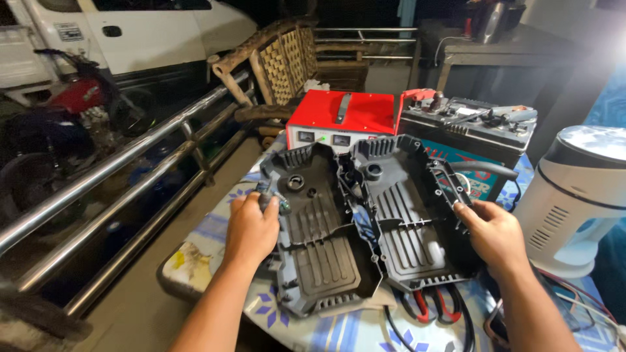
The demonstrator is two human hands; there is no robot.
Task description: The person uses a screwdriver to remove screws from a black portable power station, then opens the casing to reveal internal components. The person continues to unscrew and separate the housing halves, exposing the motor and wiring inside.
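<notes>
- Two grey plastic housing halves [365,221] lie open, ribbed insides up, side by side on a table with a blue-patterned cloth [339,329].
- Left hand [251,231] is closed around a small screwdriver [268,195] at the left shell's edge.
- Right hand [494,233] grips the right shell's outer rim with its fingertips.
- Behind the shells stand a red metal box with gauges [342,120] and a car battery [466,130]; a white round appliance [577,195] sits at right.
- Red-handled pliers [433,305] lie just below the right shell.
</notes>
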